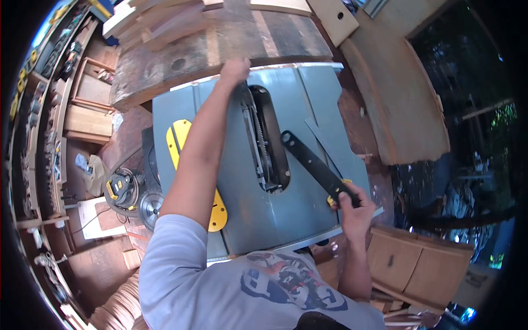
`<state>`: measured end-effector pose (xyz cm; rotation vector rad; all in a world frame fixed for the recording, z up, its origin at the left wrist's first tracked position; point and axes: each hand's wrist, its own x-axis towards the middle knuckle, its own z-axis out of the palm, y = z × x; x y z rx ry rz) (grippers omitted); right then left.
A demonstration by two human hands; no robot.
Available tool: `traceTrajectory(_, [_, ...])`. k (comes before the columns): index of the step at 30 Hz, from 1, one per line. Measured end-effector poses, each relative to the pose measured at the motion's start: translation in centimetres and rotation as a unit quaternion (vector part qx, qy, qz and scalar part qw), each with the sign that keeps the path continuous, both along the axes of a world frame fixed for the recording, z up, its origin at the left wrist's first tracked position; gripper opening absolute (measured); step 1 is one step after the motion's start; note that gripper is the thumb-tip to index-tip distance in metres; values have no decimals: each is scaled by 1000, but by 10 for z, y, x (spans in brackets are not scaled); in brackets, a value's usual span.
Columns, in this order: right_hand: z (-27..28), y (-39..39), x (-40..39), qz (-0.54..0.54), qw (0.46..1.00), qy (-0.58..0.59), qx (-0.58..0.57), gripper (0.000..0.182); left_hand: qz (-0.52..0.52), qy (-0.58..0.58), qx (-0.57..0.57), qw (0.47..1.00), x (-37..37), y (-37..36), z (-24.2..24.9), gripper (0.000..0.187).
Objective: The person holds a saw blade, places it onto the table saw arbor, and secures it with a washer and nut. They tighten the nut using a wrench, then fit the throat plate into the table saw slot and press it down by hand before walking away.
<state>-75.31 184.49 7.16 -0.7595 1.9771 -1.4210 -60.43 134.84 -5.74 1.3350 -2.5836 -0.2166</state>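
A grey table saw [242, 214] lies before me with its blade slot open, and the toothed blade [261, 132] shows inside. My left arm reaches across the saw top. My left hand [235, 71] is closed at the far end of the slot, near a dark part; what its fingers hold is hidden. My right hand [355, 206], near the right front corner, grips one end of a long flat black bar with holes [313, 162], which slants over the saw top. A yellow piece [331, 201] shows beside those fingers. Partly under my left arm lies the yellow throat plate [218, 214].
A thick wooden bench [154, 77] with stacked boards stands beyond the saw. At left are a yellow and black circular saw [122, 190], a round saw blade [150, 206] and tool shelves [55, 137]. A thin metal strip [324, 146] lies right of the slot.
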Motion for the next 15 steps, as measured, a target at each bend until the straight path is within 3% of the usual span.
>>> traceTrajectory(1, [7,5,-2,-24,1000,3,-19,24,9,4,11,1000,-2,2,-7,35])
traceTrajectory(3, [29,5,-8,-56,998,41,-13,24,76,166,111,977,0,10,-3,39])
traceTrajectory(4, [39,2,-11,-68,996,58,-15,24,40,144,111,982,3,10,-1,44])
traceTrajectory(5, [47,4,-16,-78,992,56,-81,23,51,157,121,979,4,8,-6,45])
traceTrajectory(7, [56,1,-32,-26,933,-15,-359,24,80,189,136,969,2,4,-13,45])
traceTrajectory(10, [41,-27,-12,63,970,143,-186,22,63,145,157,975,3,2,6,45])
traceTrajectory(11, [40,-28,-6,83,978,124,-147,19,54,124,165,977,4,4,5,46])
traceTrajectory(13, [31,-34,0,75,962,58,-256,15,54,140,160,976,1,1,1,46])
traceTrajectory(15, [38,-49,9,88,943,109,-303,14,54,139,170,974,5,4,4,46])
